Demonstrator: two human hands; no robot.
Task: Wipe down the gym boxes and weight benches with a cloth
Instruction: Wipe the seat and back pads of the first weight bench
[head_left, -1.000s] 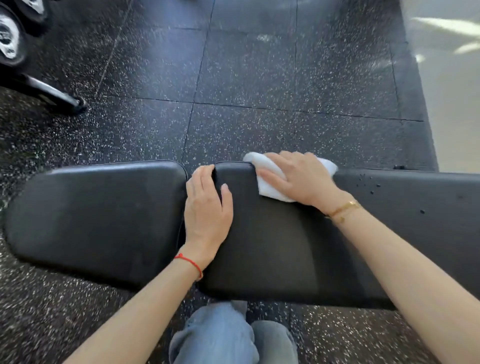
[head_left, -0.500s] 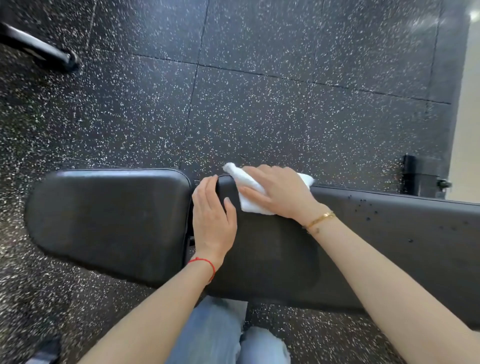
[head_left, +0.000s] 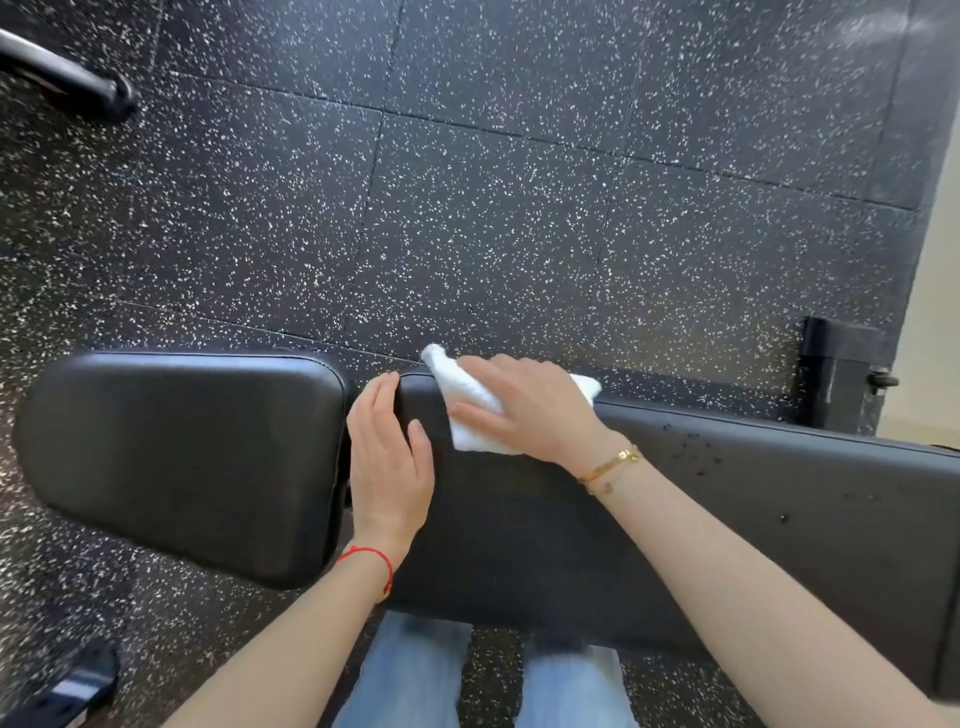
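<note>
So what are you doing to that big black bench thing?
A person is wiping a weight bench. The right hand presses a white cloth flat onto the long back pad, near its far edge and close to the gap between the two pads. The left hand rests open on that pad's end, beside the seat pad. A few dark specks show further right on the long pad, away from the cloth.

Person, head view: bare forearms, wrist jewellery, jeans.
Left wrist: thin red string bracelet (head_left: 366, 557). Right wrist: gold chain bracelet (head_left: 610, 464) with flat links. Legs: light blue denim jeans (head_left: 410, 675). No sleeves reach either forearm.
</note>
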